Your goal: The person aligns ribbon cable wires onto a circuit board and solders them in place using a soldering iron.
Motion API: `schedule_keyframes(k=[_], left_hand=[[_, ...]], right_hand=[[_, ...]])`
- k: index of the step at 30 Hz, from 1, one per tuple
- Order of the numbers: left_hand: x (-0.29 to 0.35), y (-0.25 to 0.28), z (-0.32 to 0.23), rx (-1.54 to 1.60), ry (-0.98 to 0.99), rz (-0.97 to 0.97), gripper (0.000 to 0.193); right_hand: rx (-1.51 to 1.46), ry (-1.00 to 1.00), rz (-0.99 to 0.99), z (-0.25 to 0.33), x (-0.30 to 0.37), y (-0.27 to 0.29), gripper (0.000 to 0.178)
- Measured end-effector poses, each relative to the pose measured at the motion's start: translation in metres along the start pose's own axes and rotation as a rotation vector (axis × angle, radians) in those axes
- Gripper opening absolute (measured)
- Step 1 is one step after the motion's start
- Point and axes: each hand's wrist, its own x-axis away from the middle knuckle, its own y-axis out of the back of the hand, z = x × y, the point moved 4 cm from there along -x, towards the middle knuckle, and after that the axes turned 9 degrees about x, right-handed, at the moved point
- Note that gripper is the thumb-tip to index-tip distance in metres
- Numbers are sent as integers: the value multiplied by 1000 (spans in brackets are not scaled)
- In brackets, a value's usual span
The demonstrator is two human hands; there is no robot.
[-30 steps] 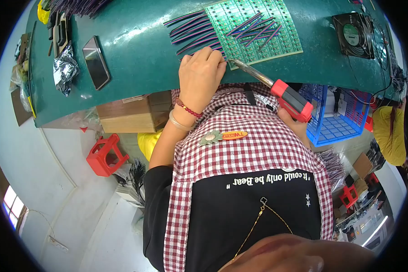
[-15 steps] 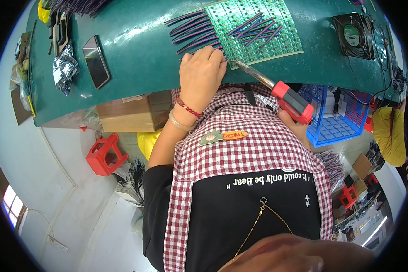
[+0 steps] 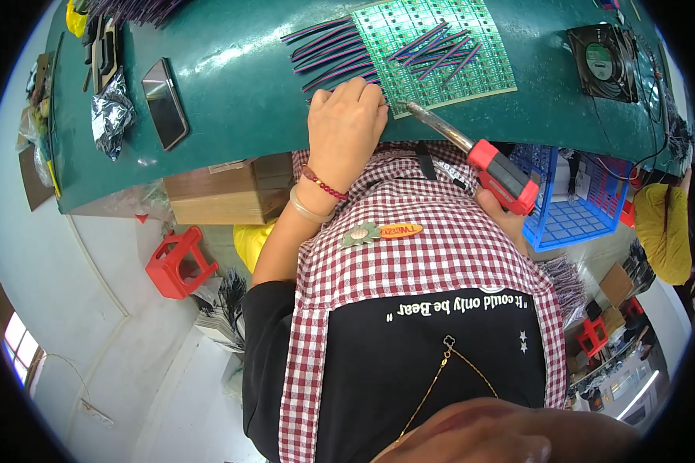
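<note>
Right hand (image 3: 493, 205): closed round handle of red-and-black soldering iron (image 3: 488, 158). Risk: loose wrist would let the tip wander.
Iron tip: at panel's near-left corner, just beside left fingers; contact with panel unclear. Risk: small slip, if hot, could burn a fingertip or scorch the board.
Left hand (image 3: 347, 119): fingers curled down at same corner; fingertips hidden, cannot tell if anything is pinched. Risk: own knuckles hide the spot, so a wire could sit off unnoticed.
Circuit panel (image 3: 493, 73): flat on tabletop (image 3: 232, 100), right of left hand. Risk: a nudge from either hand could shift it, misaligning things.
Row wires (image 3: 318, 29): side by side along panel's left edge. Risk: left wrist or fingers may snag and drag neighbours.
Loose wires (image 3: 432, 50): crossed on panel. Risk: if panel tilts, they could roll or slide off.
Count, hands: 2.
Count, iron: 1.
Count, panel: 1, many small repeated boards.
Count, row wires: at least five; overlap and left hand hide the rest.
Count, loose wires: around six, crossings blur it.
Count, phone (image 3: 164, 104): 1, left.
Count, fan (image 3: 598, 62): 1, right.
Count, wire heap (image 3: 135, 6): 1, far left, strands uncountable.
</note>
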Motion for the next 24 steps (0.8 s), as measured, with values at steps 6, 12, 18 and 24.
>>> schedule_keyframes(k=[6,12,18,24], left_hand=[[0,-1,1,3,-3,3,14],[1,1,-2,-58,2,36,11],[-18,20,-12,-98,-29,25,8],[-97,-23,-5,-33,-164,-51,12]], right_hand=[[-41,-48,44,-2,2,-1,32],[-125,-37,-63,-28,3,7,32],[-371,53,-18,-8,-16,22,31],[-455,151,-180,11,-27,27,36]])
